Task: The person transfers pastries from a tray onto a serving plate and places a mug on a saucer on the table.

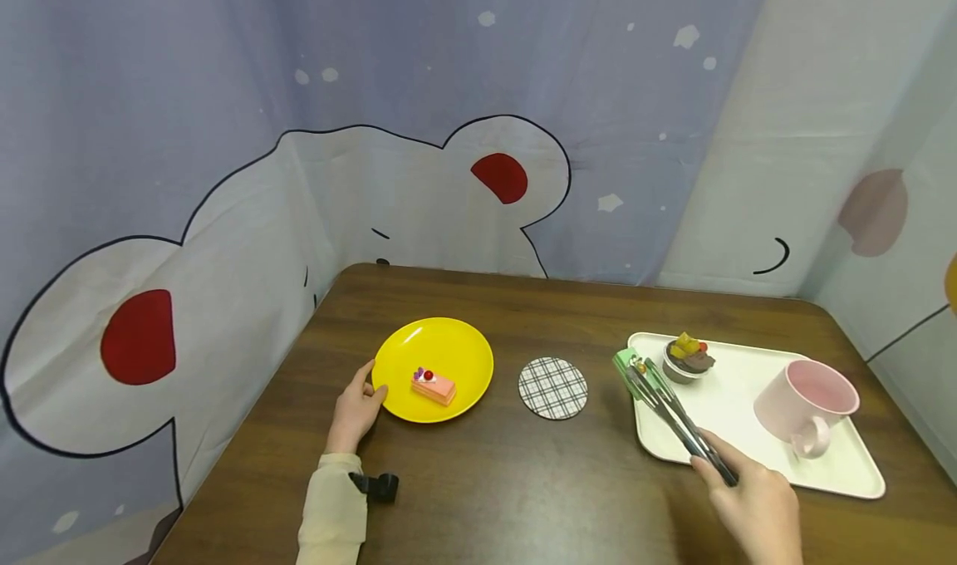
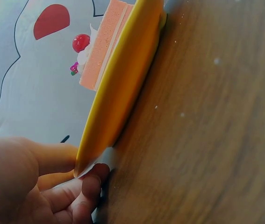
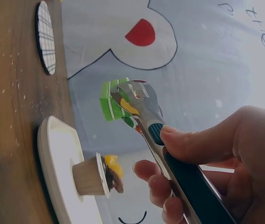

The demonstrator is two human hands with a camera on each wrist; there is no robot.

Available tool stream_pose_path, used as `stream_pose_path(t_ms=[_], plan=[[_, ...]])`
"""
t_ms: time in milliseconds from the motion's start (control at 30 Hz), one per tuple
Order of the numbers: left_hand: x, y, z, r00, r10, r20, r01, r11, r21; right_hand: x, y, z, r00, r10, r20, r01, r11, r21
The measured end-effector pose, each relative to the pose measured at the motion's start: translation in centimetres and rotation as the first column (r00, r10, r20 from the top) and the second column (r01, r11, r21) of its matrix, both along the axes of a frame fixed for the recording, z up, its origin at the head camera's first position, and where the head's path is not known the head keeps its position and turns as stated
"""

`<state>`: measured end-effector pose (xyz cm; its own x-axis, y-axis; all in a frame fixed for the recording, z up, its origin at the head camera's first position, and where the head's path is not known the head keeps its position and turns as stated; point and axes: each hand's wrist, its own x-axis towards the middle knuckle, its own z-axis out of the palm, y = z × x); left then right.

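Observation:
My left hand [image 1: 355, 411] pinches the left rim of a yellow plate [image 1: 469, 357], thumb above and fingers beneath in the left wrist view. A pink cake slice [image 1: 434, 388] topped with a red berry sits on that plate. With my right hand [image 1: 755, 494] I grip metal tongs [image 1: 676, 415] with dark green handles. The tong tips hold a green cake slice [image 3: 111, 100], raised above the left edge of a white tray [image 1: 736, 382]. On the tray stand a chocolate cupcake [image 1: 684, 364] with yellow and red toppings and a pink mug [image 1: 796, 403].
A round checked coaster [image 1: 553, 388] lies on the brown wooden table [image 1: 523, 482] between plate and tray. Behind the table hangs a printed curtain [image 1: 419, 66]. A black strap [image 1: 380, 487] is on the left wrist.

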<state>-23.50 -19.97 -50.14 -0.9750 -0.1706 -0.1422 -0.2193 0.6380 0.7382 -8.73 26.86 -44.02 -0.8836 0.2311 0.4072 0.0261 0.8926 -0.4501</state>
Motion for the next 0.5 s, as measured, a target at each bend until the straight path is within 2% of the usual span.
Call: stream_pose_path(t_ms=[500], plan=[[0.0, 0.0, -0.1, 1.0, 0.001, 0.002, -0.001, 1.0, 0.0, -2.5, -2.6, 1.7, 0.988, 0.101, -0.121, -0.099, 0.995, 0.016]])
